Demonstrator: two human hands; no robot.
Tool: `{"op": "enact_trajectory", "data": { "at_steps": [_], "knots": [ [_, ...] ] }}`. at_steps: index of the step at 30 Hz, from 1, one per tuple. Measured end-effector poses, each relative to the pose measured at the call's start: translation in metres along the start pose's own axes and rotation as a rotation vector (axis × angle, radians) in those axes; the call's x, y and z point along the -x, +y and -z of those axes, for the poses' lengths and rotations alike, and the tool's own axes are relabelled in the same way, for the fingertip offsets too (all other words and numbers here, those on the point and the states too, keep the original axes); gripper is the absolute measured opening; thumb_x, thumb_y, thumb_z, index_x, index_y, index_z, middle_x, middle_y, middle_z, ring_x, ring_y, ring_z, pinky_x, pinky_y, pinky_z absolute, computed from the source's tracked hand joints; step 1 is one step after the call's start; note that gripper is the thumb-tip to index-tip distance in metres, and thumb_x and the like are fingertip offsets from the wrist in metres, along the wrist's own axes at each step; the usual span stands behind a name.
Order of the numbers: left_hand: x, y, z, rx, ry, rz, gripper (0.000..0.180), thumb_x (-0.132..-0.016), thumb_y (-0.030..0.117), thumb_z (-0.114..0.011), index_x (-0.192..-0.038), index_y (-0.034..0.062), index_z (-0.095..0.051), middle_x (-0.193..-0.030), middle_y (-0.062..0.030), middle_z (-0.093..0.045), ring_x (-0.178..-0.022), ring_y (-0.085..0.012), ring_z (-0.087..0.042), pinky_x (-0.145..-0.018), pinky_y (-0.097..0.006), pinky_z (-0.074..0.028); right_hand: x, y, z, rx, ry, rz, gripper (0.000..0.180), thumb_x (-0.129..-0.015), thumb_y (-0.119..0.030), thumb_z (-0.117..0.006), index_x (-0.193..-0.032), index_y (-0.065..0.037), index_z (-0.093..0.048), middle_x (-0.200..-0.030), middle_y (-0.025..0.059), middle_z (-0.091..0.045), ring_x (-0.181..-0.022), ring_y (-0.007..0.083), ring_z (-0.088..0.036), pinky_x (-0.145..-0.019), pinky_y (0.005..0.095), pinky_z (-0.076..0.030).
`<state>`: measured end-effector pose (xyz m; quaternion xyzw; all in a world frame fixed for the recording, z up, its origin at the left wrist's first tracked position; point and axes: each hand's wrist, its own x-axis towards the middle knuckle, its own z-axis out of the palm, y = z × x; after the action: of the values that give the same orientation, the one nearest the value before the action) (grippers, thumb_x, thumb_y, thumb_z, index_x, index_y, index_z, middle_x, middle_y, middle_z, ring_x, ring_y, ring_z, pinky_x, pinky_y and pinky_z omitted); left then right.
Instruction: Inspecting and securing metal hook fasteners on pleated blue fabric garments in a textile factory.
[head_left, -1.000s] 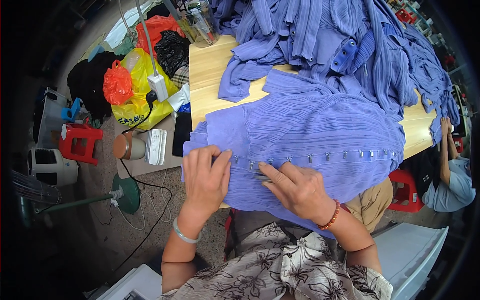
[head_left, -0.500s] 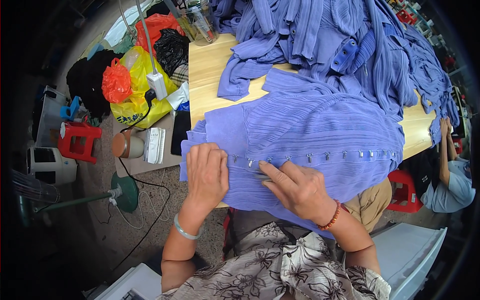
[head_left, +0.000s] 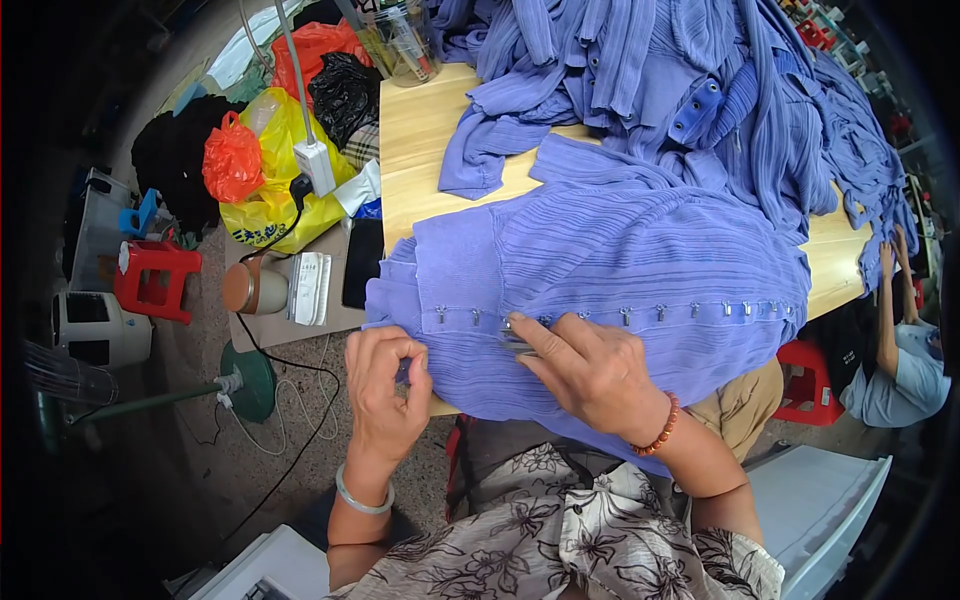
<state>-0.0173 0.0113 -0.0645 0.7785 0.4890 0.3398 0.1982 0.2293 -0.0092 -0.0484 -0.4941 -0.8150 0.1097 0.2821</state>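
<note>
Left hand (head_left: 385, 385) pinching the near edge of a ribbed periwinkle knit garment (head_left: 620, 250) spread over a pale wooden table (head_left: 425, 130). Right hand (head_left: 590, 370) pressing small metal snips (head_left: 515, 340) at its fingertips, just below the row of small metal fasteners (head_left: 625, 315).

A single view: the head camera sits above the person's own forearms and looks steeply down, close over the near edge of the wooden surface (head_left: 440, 140). The fisheye bends straight edges near the rim and takes in the floor (head_left: 200, 450) at left and another person (head_left: 905, 360) at the far right.
</note>
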Motion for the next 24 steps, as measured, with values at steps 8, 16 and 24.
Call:
{"op": "enact_trajectory", "data": {
  "at_steps": [8,16,24],
  "knots": [
    [-0.032,0.008,-0.027,-0.244,-0.003,-0.185,0.028,-0.075,0.004,-0.075,-0.101,0.0048,-0.066,-0.098,-0.0079,-0.057,-0.093,-0.0288,-0.053,-0.08,-0.042,-0.038,0.002,0.0,0.0,0.003,-0.002,-0.01,0.048,-0.082,-0.016,-0.077,-0.128,-0.009,-0.064,-0.073,0.0042,-0.05,-0.057,0.0198,-0.056,-0.05,0.0345,-0.044],
    [-0.037,0.003,-0.036,-0.296,-0.089,-0.191,0.018,-0.076,0.004,-0.073,-0.093,0.0023,-0.067,-0.095,-0.0081,-0.055,-0.096,-0.0278,-0.052,-0.084,-0.042,-0.036,0.004,0.004,0.0,0.011,-0.005,-0.023,0.049,-0.081,-0.016,-0.077,-0.127,-0.01,-0.064,-0.073,0.0038,-0.05,-0.057,0.0194,-0.055,-0.049,0.0345,-0.044],
    [-0.034,-0.004,-0.04,-0.232,-0.038,-0.18,0.015,-0.077,0.001,-0.071,-0.089,0.0037,-0.064,-0.094,-0.0082,-0.057,-0.093,-0.0282,-0.052,-0.083,-0.041,-0.036,0.002,0.004,-0.001,0.015,-0.006,-0.005,0.048,-0.081,-0.017,-0.077,-0.127,-0.01,-0.064,-0.073,0.0039,-0.051,-0.057,0.0195,-0.056,-0.049,0.0344,-0.044]
  ]
}}
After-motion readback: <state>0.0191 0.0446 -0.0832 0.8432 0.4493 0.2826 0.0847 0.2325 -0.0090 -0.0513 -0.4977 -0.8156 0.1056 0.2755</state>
